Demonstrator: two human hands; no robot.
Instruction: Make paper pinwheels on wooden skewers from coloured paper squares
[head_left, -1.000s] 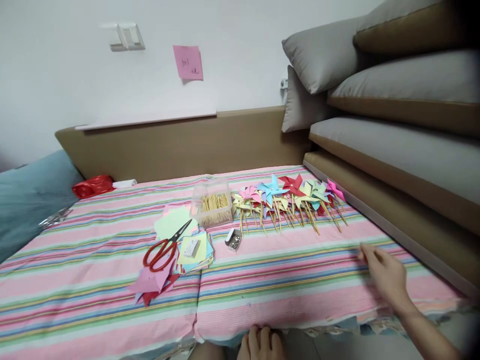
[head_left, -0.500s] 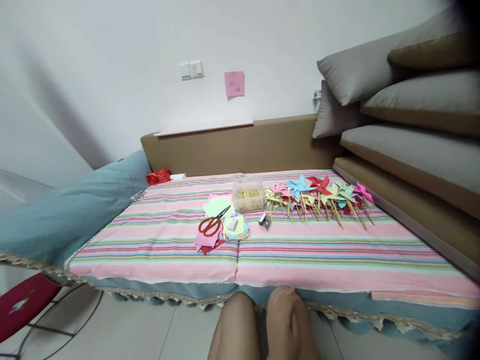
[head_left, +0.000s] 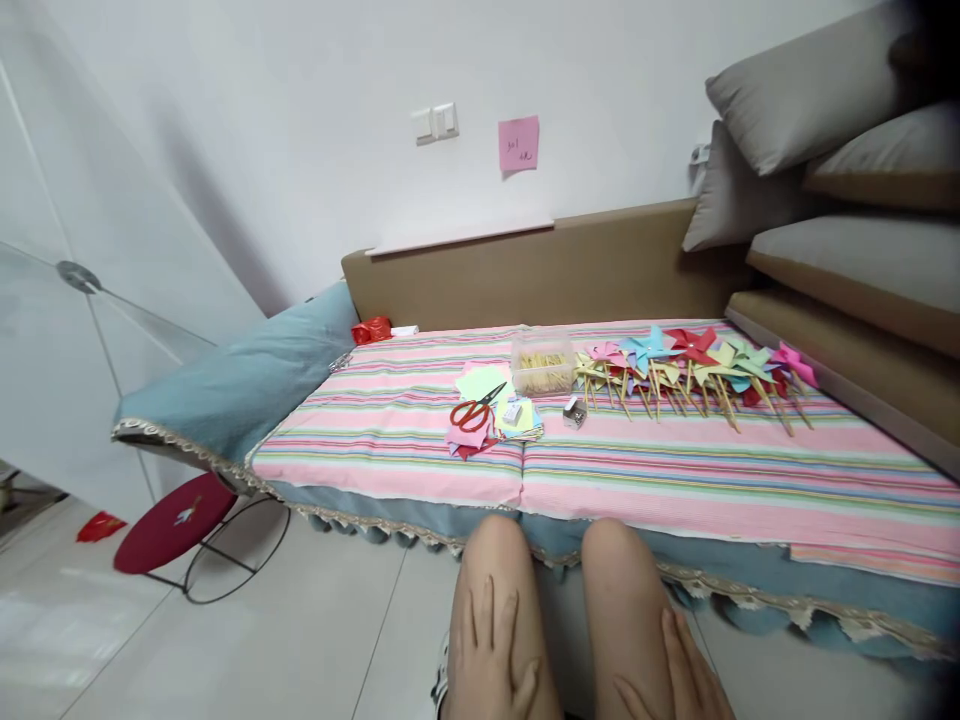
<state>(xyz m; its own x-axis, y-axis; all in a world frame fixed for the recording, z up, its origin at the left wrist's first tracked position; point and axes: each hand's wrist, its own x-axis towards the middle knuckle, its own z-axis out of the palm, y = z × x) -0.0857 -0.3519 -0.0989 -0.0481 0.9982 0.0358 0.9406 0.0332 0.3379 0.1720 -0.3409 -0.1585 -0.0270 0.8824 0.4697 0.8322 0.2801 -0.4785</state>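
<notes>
My left hand (head_left: 491, 655) lies flat on my left thigh, its fingers spread and holding nothing. On the outer side of my right thigh rests my right hand (head_left: 682, 675), fingers apart, partly cut off by the lower edge. Ahead on the striped cloth (head_left: 390, 455) are red-handled scissors (head_left: 472, 412) on sheets of coloured paper (head_left: 480, 383). A small white box (head_left: 513, 413) sits on the paper stack (head_left: 529, 425). Beside it stands a clear plastic box (head_left: 542, 380) of thin sticks. A small open box (head_left: 575, 412) holds shiny bits too small to name. Several paper pinwheels (head_left: 694, 346) lie to the right.
Grey and brown cushions (head_left: 855, 255) are piled at the right. A blue-covered armrest (head_left: 247, 370) is at the left, with a red plastic bag (head_left: 371, 330) near it. A red round stool (head_left: 176, 520) stands on the floor. A pink note (head_left: 518, 143) is on the wall.
My view has turned left, so the scene has shifted right and more floor and the whole stool show. My hands now lie apart on both thighs; before, one was over my right knee.
</notes>
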